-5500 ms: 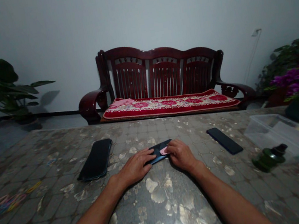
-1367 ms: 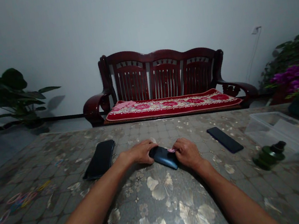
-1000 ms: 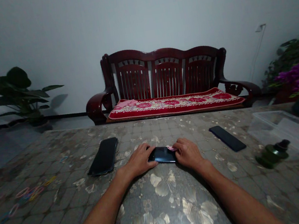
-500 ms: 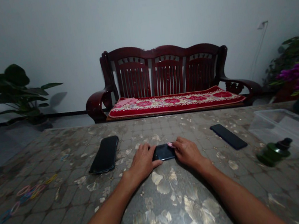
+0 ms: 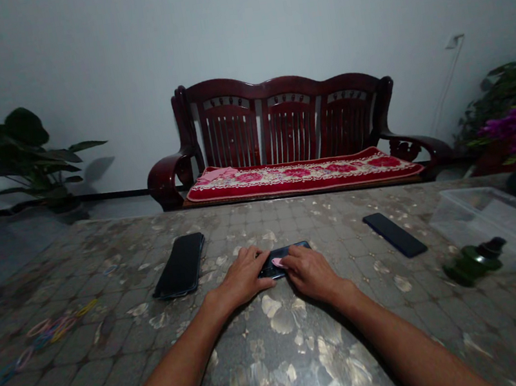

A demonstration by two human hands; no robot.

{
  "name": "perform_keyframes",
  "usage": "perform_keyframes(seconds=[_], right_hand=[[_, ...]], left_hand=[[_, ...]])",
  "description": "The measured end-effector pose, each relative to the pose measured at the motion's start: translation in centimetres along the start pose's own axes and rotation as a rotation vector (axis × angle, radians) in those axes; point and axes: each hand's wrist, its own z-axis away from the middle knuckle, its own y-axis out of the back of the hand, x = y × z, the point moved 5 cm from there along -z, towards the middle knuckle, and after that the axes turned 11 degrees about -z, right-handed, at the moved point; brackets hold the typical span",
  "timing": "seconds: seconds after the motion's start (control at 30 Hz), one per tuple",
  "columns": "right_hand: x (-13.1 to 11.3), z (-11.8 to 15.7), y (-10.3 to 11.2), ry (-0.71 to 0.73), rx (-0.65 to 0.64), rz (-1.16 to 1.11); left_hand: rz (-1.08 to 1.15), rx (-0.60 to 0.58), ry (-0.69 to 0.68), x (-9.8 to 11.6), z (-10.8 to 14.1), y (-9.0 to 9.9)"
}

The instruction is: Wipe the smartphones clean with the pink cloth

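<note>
Fingers [image 5: 293, 262] partly cover phone [image 5: 269, 270]; pink item [image 5: 277, 262] indistinct.

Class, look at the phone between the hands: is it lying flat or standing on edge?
The phone lies flat: its broad, dark face points up, left hand at one end, right hand over it.

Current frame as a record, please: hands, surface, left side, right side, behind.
left_hand: left hand around one end of glossy phone
right_hand: right hand pinching pink pad over glossy phone
surface: patterned table
left_side: black slab, coloured bands
right_side: navy phone, green bottle, clear bin
behind: wooden bench, red runner
</note>
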Motion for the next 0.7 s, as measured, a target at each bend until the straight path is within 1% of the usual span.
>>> perform_keyframes(seconds=[0.07,0.1,0.23,0.33,0.4,0.43,0.57,0.6,0.63,0.7], right_hand=[[0.0,0.0,0.1,0.012,-0.013,0.010],[0.3,0.0,0.2,-0.013,-0.007,0.023],[2.9,0.3,1.3,-0.206,0.052,0.109],[4.0,0.5,1.6,-0.286,0.066,0.145],[3.6,0.5,1.4,-0.272,0.073,0.132],[3.1,0.4,1.2,-0.239,0.072,0.114],[0.2,0.1,-0.1,-0.009,0.019,0.016],[-0.3,0.0,-0.3,0.029,0.006,0.002],[-0.4,-0.1,-0.3,0.040,-0.001,-0.004],[0.1,-0.2,-0.1,-0.020,0.005,0.012]], left_hand=[[0.001,-0.004,0.002,0.1,0.0,0.0],[-0.001,-0.006,0.001,0.1,0.0,0.0],[-0.011,-0.001,-0.012,0.2,-0.1,0.0],[-0.012,0.007,-0.013,0.1,-0.2,0.1],[-0.010,0.003,-0.008,0.2,-0.2,0.1],[-0.007,-0.001,-0.006,0.2,-0.1,0.2],[0.018,0.003,-0.002,0.1,-0.1,0.2],[0.022,0.008,-0.004,0.1,-0.1,0.2],[0.024,0.011,-0.008,0.0,-0.1,0.1],[0.020,0.018,-0.014,0.0,-0.1,0.0]])
